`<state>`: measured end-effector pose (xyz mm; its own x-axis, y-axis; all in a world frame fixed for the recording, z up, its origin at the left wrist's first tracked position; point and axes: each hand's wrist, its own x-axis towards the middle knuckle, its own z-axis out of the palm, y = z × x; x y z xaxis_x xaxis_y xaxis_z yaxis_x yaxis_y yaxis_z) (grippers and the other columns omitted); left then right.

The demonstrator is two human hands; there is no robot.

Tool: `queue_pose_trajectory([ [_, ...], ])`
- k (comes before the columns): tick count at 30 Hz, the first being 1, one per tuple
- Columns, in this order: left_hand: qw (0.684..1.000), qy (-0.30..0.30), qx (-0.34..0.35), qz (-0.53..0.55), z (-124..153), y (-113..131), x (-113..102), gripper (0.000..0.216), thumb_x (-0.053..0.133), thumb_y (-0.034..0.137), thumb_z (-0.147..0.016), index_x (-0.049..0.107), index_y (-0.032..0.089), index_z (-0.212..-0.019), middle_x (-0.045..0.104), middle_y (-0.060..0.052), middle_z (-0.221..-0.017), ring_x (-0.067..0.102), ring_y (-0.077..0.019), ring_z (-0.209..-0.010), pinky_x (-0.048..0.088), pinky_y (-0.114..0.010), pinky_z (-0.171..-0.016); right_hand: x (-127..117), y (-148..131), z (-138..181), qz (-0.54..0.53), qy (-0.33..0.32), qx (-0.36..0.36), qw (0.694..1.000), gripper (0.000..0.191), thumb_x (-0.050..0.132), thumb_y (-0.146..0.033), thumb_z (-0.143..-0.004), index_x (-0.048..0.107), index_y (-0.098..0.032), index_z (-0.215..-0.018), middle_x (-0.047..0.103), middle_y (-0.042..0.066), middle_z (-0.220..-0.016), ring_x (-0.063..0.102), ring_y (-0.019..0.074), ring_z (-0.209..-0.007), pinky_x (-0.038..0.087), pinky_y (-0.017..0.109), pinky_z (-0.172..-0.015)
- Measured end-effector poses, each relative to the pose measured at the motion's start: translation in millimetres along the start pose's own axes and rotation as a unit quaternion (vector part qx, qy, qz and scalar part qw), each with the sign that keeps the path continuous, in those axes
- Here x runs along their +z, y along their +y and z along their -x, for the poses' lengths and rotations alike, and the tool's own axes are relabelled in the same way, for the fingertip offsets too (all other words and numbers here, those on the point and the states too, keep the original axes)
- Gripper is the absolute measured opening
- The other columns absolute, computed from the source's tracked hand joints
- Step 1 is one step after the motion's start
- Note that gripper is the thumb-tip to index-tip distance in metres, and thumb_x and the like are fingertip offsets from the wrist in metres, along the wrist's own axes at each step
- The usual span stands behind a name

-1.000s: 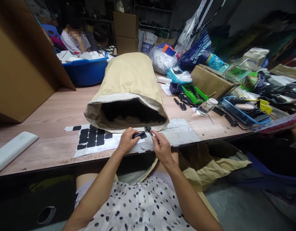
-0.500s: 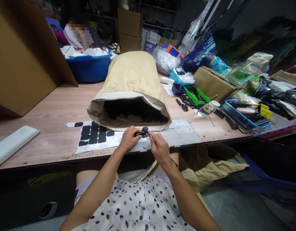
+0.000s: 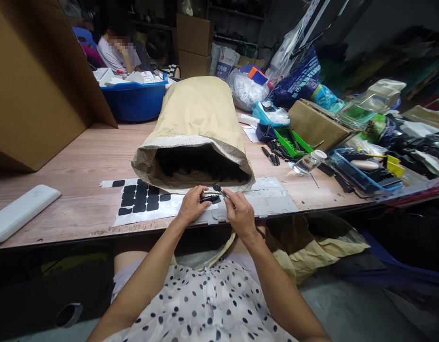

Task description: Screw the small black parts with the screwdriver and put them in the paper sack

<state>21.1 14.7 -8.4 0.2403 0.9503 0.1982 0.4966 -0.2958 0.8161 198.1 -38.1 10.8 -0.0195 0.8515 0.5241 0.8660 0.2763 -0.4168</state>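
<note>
My left hand (image 3: 193, 203) is closed on a slim black piece (image 3: 209, 199), which points right from the fingertips. Between the fingers of my right hand (image 3: 240, 212) is a thin metal-stemmed tool with a round dark head (image 3: 217, 187); its exact kind is unclear. The head sits just above the black piece, slightly apart from it. Beneath both hands lies a flat grey board (image 3: 271, 195). Left of them is a white sheet with black rounded-square stickers (image 3: 141, 196). Right behind the hands, a large tan sack (image 3: 196, 107) lies with its mouth towards me, dark pieces inside.
A white power-bank-like block (image 3: 25, 211) lies at left, below a tall cardboard box (image 3: 37, 85). Behind stands a blue basin (image 3: 134, 102) of white items. To the right are a green tray (image 3: 293, 142), a clear bottle (image 3: 309, 162) and a blue tray (image 3: 365, 178). People sit beyond.
The round-headed tool has lifted slightly away from the black piece, and my right hand has shifted a little right. My left hand keeps the black piece in nearly the same place.
</note>
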Motion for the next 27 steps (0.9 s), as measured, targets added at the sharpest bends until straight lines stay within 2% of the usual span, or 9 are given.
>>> queue_pose_trajectory([
  [4,0.999,-0.019,0.021,-0.037,-1,-1,1,0.017,0.072,0.017,-0.073,0.070,0.022,-0.089,0.061,0.000,-0.085,0.059,-0.0179,-0.079,0.050,-0.032,-0.078,9,33,-13,0.097,-0.010,0.018,0.995,0.029,0.047,-0.022,-0.097,0.073,-0.022,-0.112,0.065,0.007,-0.089,0.057,0.0209,-0.085,0.046,0.031,-0.078],
  [7,0.997,-0.028,0.036,-0.056,-1,-2,1,0.012,0.069,0.019,-0.078,0.071,0.022,-0.089,0.062,-0.001,-0.086,0.059,-0.0191,-0.082,0.050,-0.034,-0.081,18,47,-14,0.147,-0.009,0.017,0.989,0.029,0.049,-0.019,-0.094,0.073,-0.022,-0.110,0.062,0.007,-0.087,0.053,0.0218,-0.083,0.041,0.031,-0.073],
  [11,0.995,-0.031,0.064,-0.075,0,-4,-1,0.009,0.062,0.025,-0.086,0.070,0.023,-0.090,0.062,-0.002,-0.087,0.059,-0.0207,-0.087,0.049,-0.036,-0.085,24,47,-9,0.165,0.010,0.019,0.986,0.028,0.051,-0.020,-0.093,0.072,-0.024,-0.111,0.060,0.007,-0.088,0.050,0.0223,-0.084,0.037,0.032,-0.072],
  [14,0.993,-0.031,0.073,-0.083,2,-5,-3,0.017,0.053,0.027,-0.093,0.069,0.023,-0.090,0.062,-0.002,-0.086,0.058,-0.0204,-0.087,0.048,-0.035,-0.085,25,44,-8,0.168,0.004,0.027,0.985,0.028,0.051,-0.020,-0.093,0.072,-0.025,-0.112,0.059,0.007,-0.089,0.049,0.0226,-0.085,0.036,0.032,-0.073],
  [21,0.990,-0.044,0.085,-0.107,1,1,-8,0.026,0.045,0.029,-0.097,0.067,0.022,-0.084,0.063,-0.004,-0.084,0.057,-0.0213,-0.085,0.047,-0.036,-0.082,25,43,-9,0.173,-0.005,0.034,0.984,0.030,0.051,-0.021,-0.093,0.071,-0.025,-0.115,0.059,0.007,-0.090,0.049,0.0231,-0.086,0.036,0.033,-0.074],
  [24,0.989,-0.044,0.116,-0.084,14,15,-13,0.025,0.044,0.032,-0.098,0.067,0.022,-0.092,0.066,-0.006,-0.090,0.059,-0.0218,-0.087,0.048,-0.036,-0.083,25,43,-9,0.177,-0.012,0.036,0.984,0.030,0.051,-0.020,-0.093,0.071,-0.025,-0.116,0.058,0.008,-0.091,0.048,0.0231,-0.086,0.036,0.033,-0.074],
  [27,0.980,-0.118,0.154,-0.036,44,28,-14,0.026,0.044,0.034,-0.099,0.066,0.023,-0.106,0.070,-0.006,-0.097,0.064,-0.0207,-0.090,0.050,-0.033,-0.084,25,43,-8,0.179,-0.013,0.037,0.983,0.030,0.051,-0.021,-0.093,0.070,-0.025,-0.116,0.058,0.008,-0.092,0.048,0.0232,-0.086,0.036,0.033,-0.074],
])
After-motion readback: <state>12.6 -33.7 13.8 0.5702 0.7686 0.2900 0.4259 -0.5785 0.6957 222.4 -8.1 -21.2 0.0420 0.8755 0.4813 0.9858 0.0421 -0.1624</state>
